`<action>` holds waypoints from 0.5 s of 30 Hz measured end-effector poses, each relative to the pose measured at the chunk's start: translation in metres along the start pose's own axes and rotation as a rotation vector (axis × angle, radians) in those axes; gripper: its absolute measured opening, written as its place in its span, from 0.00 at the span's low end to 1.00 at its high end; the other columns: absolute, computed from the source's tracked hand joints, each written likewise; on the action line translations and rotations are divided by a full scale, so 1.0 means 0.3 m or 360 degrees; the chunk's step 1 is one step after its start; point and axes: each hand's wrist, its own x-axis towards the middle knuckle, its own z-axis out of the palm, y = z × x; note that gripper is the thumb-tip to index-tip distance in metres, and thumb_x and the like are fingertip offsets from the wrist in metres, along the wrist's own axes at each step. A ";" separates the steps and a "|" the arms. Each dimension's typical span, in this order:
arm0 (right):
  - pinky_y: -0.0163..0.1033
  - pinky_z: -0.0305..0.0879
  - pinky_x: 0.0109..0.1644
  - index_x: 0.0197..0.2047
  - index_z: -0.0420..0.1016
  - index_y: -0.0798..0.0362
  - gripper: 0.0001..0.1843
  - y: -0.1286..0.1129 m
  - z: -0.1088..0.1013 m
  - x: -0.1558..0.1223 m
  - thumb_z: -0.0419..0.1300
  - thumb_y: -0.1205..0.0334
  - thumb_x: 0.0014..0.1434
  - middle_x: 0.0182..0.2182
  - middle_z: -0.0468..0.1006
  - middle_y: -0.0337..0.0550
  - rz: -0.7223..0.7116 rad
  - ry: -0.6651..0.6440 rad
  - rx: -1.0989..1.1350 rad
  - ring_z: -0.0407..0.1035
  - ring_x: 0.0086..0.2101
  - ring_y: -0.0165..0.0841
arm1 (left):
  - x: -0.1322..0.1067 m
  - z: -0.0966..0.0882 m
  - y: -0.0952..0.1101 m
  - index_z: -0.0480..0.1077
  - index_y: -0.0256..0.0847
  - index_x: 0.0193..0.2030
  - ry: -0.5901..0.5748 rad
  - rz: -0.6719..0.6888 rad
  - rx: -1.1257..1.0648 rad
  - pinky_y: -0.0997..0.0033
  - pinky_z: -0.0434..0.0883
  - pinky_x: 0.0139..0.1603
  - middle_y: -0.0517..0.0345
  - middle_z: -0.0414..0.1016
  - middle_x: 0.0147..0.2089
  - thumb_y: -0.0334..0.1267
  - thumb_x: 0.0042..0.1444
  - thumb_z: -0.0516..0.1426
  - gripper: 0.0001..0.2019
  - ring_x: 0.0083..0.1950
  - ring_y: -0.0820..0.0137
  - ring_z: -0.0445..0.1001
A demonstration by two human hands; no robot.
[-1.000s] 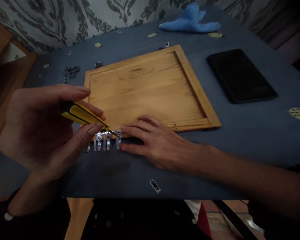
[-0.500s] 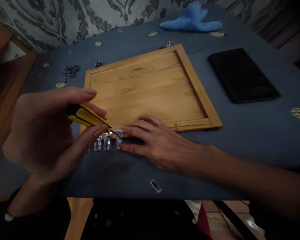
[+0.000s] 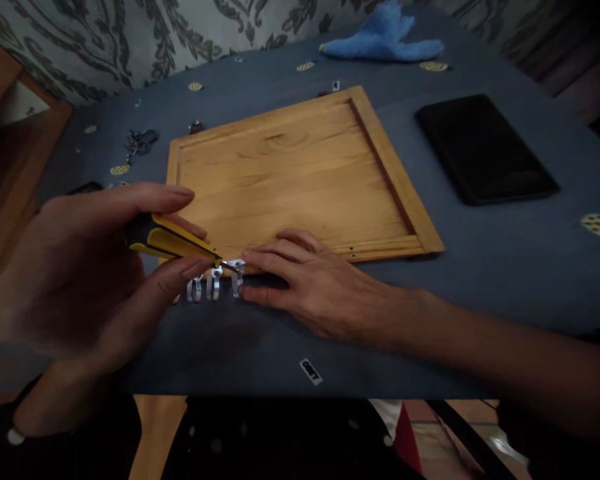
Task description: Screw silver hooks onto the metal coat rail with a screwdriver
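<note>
My left hand (image 3: 95, 280) grips a yellow-and-black screwdriver (image 3: 180, 241) between thumb and fingers. The tool slants down to the right, and its tip meets the screw area of a shiny metal hook (image 3: 237, 280) on the front edge of a framed wooden panel (image 3: 280, 180). My right hand (image 3: 320, 283) lies at that edge, its fingers on the wood and its thumb and index finger closed on the right side of the same hook. More metal hooks (image 3: 214, 285) line the edge to the left, partly hidden by my left hand.
A black tablet or large phone (image 3: 487, 150) lies to the right. At the back rests a fluffy blue cloth (image 3: 385, 37). Small dark metal pieces (image 3: 141, 141) sit left of the panel. The blue-grey patterned cover (image 3: 260, 360) reaches the table's near edge.
My left hand has turned and shifted slightly left around the screwdriver handle. The tip stays at the same hook, and my right hand has kept its place.
</note>
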 end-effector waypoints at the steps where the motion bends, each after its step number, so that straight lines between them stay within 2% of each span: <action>1: 0.54 0.61 0.58 0.56 0.77 0.51 0.16 0.000 -0.001 0.000 0.54 0.68 0.69 0.57 0.74 0.53 0.0000 -0.0001 -0.0001 0.65 0.55 0.44 | 0.005 -0.005 0.001 0.71 0.60 0.62 -0.0035 -0.0050 0.0048 0.45 0.76 0.39 0.59 0.80 0.55 0.36 0.56 0.65 0.27 0.41 0.55 0.81; 2: 0.54 0.61 0.59 0.56 0.77 0.51 0.16 0.000 -0.001 0.000 0.54 0.68 0.69 0.57 0.74 0.53 0.0001 -0.0001 -0.0005 0.65 0.55 0.44 | 0.010 -0.010 0.001 0.71 0.61 0.61 -0.0064 -0.0081 0.0102 0.46 0.76 0.40 0.60 0.80 0.53 0.37 0.56 0.64 0.26 0.41 0.55 0.81; 5: 0.54 0.60 0.59 0.56 0.77 0.51 0.16 -0.001 -0.001 0.000 0.56 0.68 0.69 0.58 0.74 0.52 0.0006 -0.0008 -0.0018 0.65 0.55 0.44 | 0.022 -0.022 0.003 0.69 0.62 0.62 -0.0150 0.0033 0.0170 0.47 0.75 0.39 0.63 0.80 0.52 0.38 0.57 0.63 0.26 0.40 0.57 0.81; 8: 0.53 0.60 0.58 0.57 0.76 0.50 0.16 -0.002 0.002 -0.001 0.57 0.68 0.69 0.58 0.74 0.51 0.0011 -0.0022 -0.0020 0.64 0.55 0.43 | 0.024 -0.029 0.007 0.67 0.64 0.64 -0.0131 0.0061 0.0167 0.49 0.75 0.38 0.65 0.80 0.53 0.38 0.58 0.62 0.28 0.40 0.58 0.80; 12: 0.54 0.60 0.59 0.57 0.76 0.50 0.16 -0.003 0.001 -0.002 0.56 0.68 0.69 0.58 0.74 0.51 0.0016 -0.0028 -0.0009 0.64 0.55 0.43 | 0.020 -0.024 0.010 0.65 0.66 0.66 -0.0208 0.0067 0.0162 0.49 0.76 0.41 0.66 0.80 0.53 0.36 0.59 0.61 0.29 0.42 0.58 0.80; 15: 0.54 0.60 0.59 0.58 0.75 0.50 0.16 -0.003 -0.003 -0.001 0.56 0.68 0.69 0.58 0.74 0.51 0.0018 -0.0029 -0.0001 0.65 0.55 0.43 | 0.018 -0.005 0.007 0.67 0.65 0.65 -0.0089 0.0151 0.0080 0.47 0.75 0.42 0.65 0.80 0.55 0.31 0.56 0.63 0.32 0.43 0.57 0.80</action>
